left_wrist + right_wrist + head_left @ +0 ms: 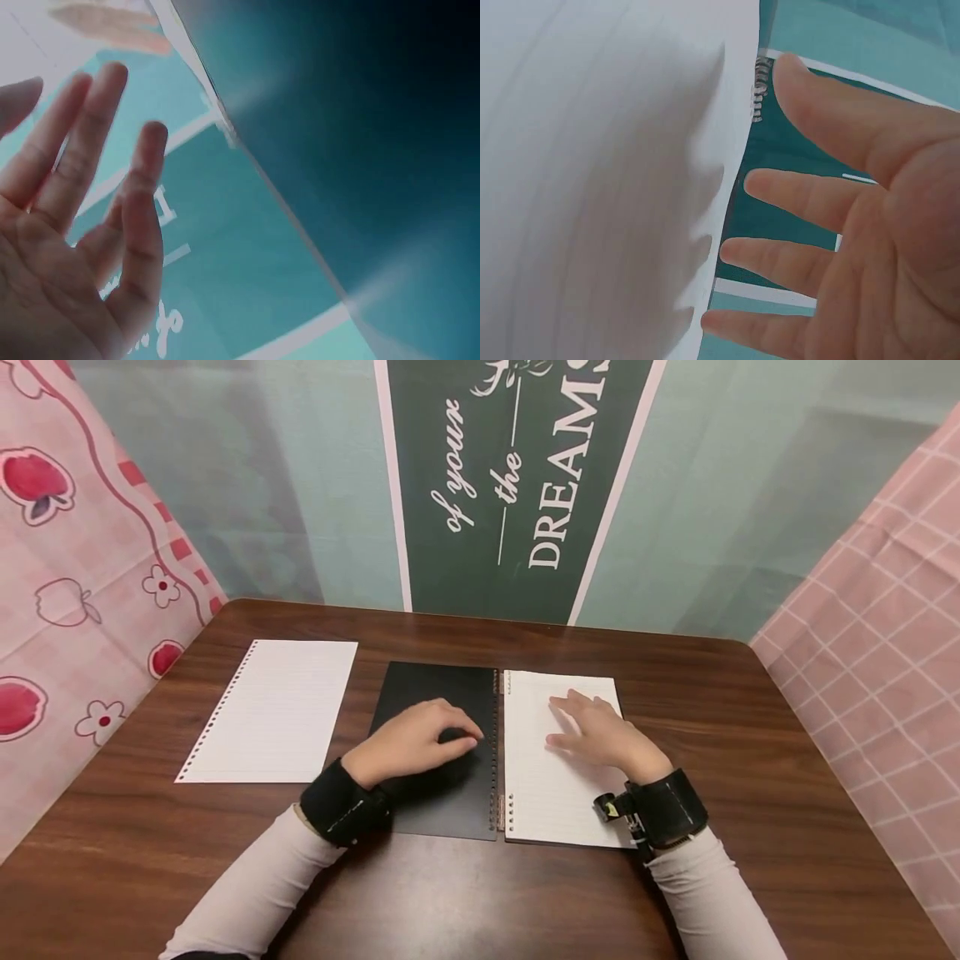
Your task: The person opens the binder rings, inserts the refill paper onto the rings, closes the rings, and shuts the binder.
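Observation:
An open ring-bound notebook lies on the table, its black cover (438, 683) to the left and white lined pages (551, 793) to the right. Metal rings (501, 810) run between the two halves. Over the black cover hovers my left hand (420, 739), its fingers loosely bent and nothing in them. My right hand (600, 735) is above the lined pages with fingers spread. In the right wrist view, its straight fingers (780, 262) reach close over the paper (592, 150) and throw a shadow on it. The left wrist view shows an empty left palm (52, 277).
A loose lined sheet (281, 710) with punched holes along its left edge lies left of the notebook. The brown wooden table (750, 760) ends at a green and teal cloth backdrop (517, 585), with pink patterned cloths (900, 652) at both sides.

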Motion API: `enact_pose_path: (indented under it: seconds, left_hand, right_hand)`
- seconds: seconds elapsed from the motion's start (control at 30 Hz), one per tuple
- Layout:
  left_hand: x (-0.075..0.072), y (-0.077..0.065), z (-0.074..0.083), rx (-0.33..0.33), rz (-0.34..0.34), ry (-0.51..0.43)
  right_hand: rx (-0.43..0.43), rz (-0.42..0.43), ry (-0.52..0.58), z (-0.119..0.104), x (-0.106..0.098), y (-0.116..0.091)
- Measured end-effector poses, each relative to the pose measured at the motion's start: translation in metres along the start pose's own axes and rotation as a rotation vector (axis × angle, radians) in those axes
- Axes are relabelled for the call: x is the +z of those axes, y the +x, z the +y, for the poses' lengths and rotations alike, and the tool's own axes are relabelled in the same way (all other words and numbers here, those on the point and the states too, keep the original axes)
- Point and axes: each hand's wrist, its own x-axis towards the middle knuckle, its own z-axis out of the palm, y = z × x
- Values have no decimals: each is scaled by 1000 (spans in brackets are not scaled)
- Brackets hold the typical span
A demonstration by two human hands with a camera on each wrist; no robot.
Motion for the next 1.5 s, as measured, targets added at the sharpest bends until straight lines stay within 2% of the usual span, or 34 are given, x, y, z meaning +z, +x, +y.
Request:
enact_pose_path:
  seconds: [0.13,0.3,0.43,0.63,1.0,1.17,1.5]
  left_hand:
    - [-14,-8,-18,-129,74,-9]
    - [-34,-20,-52,-291,152,-130]
    - [-45,-34,-72,-348,199,-152]
    - [-57,-48,-81,-391,233,-81]
    - [-61,-77,-99,-465,307,-27]
    - [-71,-90,-104,-504,353,1]
    - [-92,-113,-109,-662,302,37]
  right_hand:
    - [-49,64,-3,-2,0,3]
    - [-78,99,9,-8,-3,7]
    - [-73,90,43,-12,-3,9]
    - [-55,93,52,-18,-5,12]
    - [-73,124,44,-38,-1,21]
    - [-88,138,63,-50,3,26]
    - [-106,120,91,-74,8,34]
